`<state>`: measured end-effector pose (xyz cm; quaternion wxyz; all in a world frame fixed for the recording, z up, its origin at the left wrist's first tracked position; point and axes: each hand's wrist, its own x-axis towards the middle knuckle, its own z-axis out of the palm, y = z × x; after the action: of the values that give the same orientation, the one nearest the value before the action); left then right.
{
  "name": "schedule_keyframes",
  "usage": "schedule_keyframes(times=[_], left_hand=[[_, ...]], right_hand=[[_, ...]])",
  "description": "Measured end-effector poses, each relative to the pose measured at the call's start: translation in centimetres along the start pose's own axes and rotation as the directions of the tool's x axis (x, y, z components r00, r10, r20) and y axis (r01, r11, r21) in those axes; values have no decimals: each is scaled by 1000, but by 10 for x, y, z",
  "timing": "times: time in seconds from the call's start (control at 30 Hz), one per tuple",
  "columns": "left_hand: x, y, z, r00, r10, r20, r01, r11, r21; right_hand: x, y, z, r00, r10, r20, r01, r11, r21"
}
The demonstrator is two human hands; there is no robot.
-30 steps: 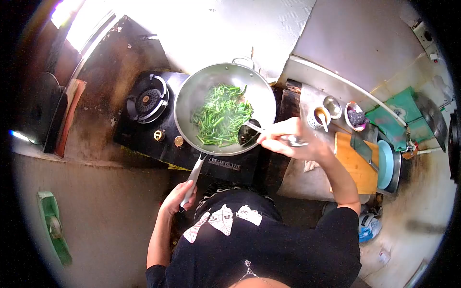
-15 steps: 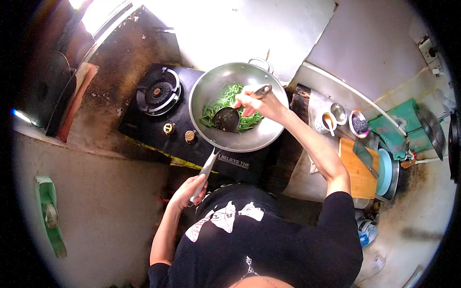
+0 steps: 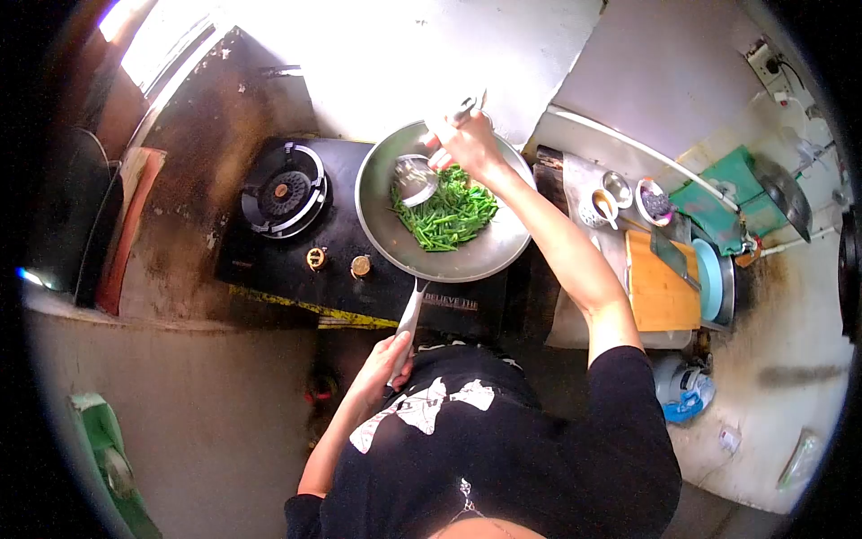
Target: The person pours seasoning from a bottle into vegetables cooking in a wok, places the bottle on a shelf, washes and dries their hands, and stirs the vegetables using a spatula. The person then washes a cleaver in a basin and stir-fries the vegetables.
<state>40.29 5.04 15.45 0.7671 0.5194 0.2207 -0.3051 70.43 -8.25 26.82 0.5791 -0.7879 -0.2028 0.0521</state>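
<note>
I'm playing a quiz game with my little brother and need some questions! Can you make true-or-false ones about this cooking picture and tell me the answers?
1. The left hand holds the long grey handle of the round silver metal pan. True.
2. The right hand holds a brown wooden rolling pin. False: it holds a round-headed metal ladle.
3. Bright green chopped vegetables lie in the pan. True.
4. The dark, broad-bladed cleaver is inside the pan. False: it lies on the rectangular light-brown wooden board.
5. The round black gas burner is to the left of the pan. True.
</note>
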Motion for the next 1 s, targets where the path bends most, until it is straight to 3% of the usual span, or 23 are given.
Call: schedule_keyframes(times=[0.03,0.1,0.13,0.17,0.23,0.33,0.43,0.63,0.67,0.7,0.8,0.87,0.9,1.0], left_hand=[[1,0,-1,1000,10,10,-10,1000,-7],[2,-1,-3,1000,6,23,-5,1000,-19],[3,-3,-4,1000,9,29,-9,1000,-22],[5,-4,-6,999,14,36,-13,1000,-27],[5,-1,-5,1000,9,30,-9,1000,-14],[3,-1,-8,1000,12,29,-13,1000,10],[6,-3,-11,999,23,49,-24,1000,3],[7,-3,-13,998,19,62,-18,1000,-11],[8,-4,-15,997,15,71,-16,1000,7],[10,-4,-16,996,15,83,-17,1000,24],[12,-4,-15,994,21,104,-23,1000,17],[14,-7,-17,994,17,111,-17,1000,2],[14,-8,-17,993,12,116,-13,1000,5],[12,-5,-16,990,13,138,-8,999,-33]], right_hand=[[3,2,4,1000,2,-13,-2,1000,-4],[9,13,9,999,18,-30,-13,985,172],[8,20,3,997,59,50,-60,998,29],[3,20,1,977,204,67,-205,979,15],[-9,-8,-3,963,252,92,-231,954,-188],[7,-13,-10,989,131,74,-119,981,-153],[32,23,-8,994,57,-93,-69,989,-129],[-4,11,-36,994,93,-53,-105,934,-340],[-2,8,-42,984,141,-105,-170,916,-364],[-2,1,-48,966,228,-122,-256,909,-329],[0,11,-56,970,206,-132,-238,922,-306],[0,23,-48,979,-54,-199,-9,954,-299],[-7,18,-43,974,-38,-225,-47,932,-359],[-9,28,-40,974,-50,-222,-21,952,-306]])
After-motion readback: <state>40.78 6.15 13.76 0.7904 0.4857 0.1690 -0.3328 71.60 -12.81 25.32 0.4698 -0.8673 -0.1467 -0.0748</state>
